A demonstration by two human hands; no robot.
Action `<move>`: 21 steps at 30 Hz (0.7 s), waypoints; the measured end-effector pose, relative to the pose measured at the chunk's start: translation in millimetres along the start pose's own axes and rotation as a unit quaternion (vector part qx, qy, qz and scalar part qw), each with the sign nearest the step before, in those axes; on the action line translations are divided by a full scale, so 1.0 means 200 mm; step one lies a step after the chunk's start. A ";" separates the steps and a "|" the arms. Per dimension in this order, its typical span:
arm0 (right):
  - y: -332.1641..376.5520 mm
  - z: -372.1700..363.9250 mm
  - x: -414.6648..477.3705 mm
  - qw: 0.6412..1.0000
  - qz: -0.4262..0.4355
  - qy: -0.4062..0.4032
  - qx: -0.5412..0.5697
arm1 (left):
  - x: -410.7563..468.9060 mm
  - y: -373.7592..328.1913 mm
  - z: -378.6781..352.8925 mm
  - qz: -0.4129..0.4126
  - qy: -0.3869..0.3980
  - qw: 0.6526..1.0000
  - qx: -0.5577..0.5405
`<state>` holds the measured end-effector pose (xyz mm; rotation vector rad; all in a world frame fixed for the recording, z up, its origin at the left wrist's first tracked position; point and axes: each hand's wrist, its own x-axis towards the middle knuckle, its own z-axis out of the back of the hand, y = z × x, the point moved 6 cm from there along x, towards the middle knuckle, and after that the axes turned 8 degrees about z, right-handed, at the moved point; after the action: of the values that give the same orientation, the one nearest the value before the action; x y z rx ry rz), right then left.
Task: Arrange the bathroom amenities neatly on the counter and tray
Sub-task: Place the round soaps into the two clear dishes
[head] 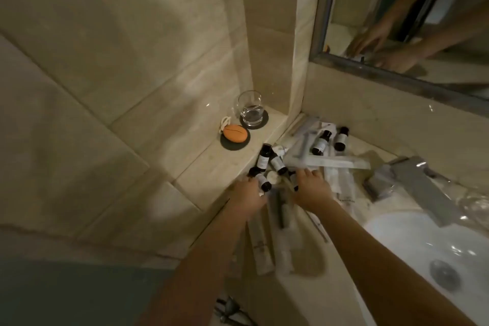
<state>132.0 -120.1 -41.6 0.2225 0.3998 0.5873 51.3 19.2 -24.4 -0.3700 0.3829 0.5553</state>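
Clear glass tumbler [250, 110] and orange soap [235, 134] on ledge; small dark bottles [277, 163] heaped on beige stone surface [304, 288] among clear sachets [338, 165]; left hand [247, 194] gripping one bottle [263, 182]; right hand [312, 188] spread over pile, grasp unclear.

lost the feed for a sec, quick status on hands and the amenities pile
Left hand on a small dark bottle, grip unclear. Right hand flat on the sachets. Bottles and sachets in a loose heap on the counter. Nothing blocking.

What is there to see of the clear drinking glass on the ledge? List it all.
The clear drinking glass is a short, round tumbler of transparent glass, standing upright on a dark round coaster on the beige stone ledge in the corner. It looks empty with a thick base, though that is hard to tell. Nothing else touches it; an orange oval soap lies beside it.
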 end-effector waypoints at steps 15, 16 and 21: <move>-0.14 0.01 0.08 0.998 0.053 -0.002 0.040 | 0.11 0.05 -0.05 0.026 -0.003 0.999 -0.037; -0.15 0.02 0.07 0.994 0.059 -0.020 0.086 | 0.10 0.05 -0.04 0.027 -0.006 0.999 -0.046; -0.15 0.15 -0.09 0.975 0.043 -0.153 0.154 | 0.04 0.05 0.02 0.021 -0.027 0.996 -0.088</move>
<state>145.8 -157.1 -18.5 0.6235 0.1798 0.5638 52.8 32.5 -26.9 -0.5158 0.2899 0.6406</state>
